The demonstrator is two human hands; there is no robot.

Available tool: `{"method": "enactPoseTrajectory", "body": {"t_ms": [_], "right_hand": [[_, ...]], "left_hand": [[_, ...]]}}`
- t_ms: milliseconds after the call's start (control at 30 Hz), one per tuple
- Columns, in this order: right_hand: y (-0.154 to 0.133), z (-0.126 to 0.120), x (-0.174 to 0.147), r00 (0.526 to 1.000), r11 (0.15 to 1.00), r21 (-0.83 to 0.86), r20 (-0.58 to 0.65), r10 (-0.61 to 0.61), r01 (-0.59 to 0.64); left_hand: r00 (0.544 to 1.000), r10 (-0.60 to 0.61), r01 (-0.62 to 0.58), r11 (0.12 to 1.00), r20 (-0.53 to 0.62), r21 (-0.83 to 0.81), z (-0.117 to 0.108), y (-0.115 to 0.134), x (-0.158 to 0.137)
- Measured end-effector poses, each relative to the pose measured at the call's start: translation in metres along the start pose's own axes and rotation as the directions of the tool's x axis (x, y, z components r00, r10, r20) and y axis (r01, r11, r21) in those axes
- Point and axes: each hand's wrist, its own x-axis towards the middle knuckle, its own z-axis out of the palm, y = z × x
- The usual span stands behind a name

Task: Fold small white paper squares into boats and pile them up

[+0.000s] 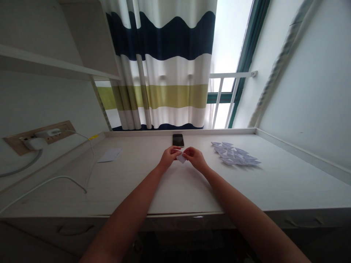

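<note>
Between my hands, above the middle of the desk, is a small folded piece of white paper (181, 158). My left hand (169, 156) is closed on its left side, with thumb and fingers pinching. On the other side my right hand (194, 157) pinches the paper's right edge. Fingers cover part of the folds. Just beyond the hands lies a dark smartphone (178, 140). To the right, several folded paper boats (234, 153) sit grouped in rows. A stack of white paper sheets (110, 155) rests on the left.
The white desk (131, 190) has a raised back edge. A white cable (90, 164) crosses its left side from a wall socket (41, 137). A shelf (55, 65) overhangs at upper left. Behind hang striped curtains (170, 69) beside a window.
</note>
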Motion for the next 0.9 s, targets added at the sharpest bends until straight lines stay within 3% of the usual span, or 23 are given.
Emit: {"method": "enactPoseTrajectory", "body": {"t_ms": [267,567,900], "right_hand": [[0.0032,0.0011,0.0016,0.999,0.996,0.079,0.027,0.039,-0.041],[0.0057,-0.0045,0.0055,0.986,0.925,0.343,0.028,0.163,-0.163],[0.0002,-0.0057,0.0038,0.989,0.909,0.390,0.036,0.145,-0.148]], "left_hand": [[0.990,0.104,-0.096,0.992,-0.100,0.082,-0.0030,-0.0053,0.0050],[0.998,-0.029,0.030,0.999,0.049,-0.022,-0.0022,-0.0043,0.0020],[0.998,0.063,-0.063,0.998,0.023,0.005,-0.0059,-0.0032,0.0022]]}}
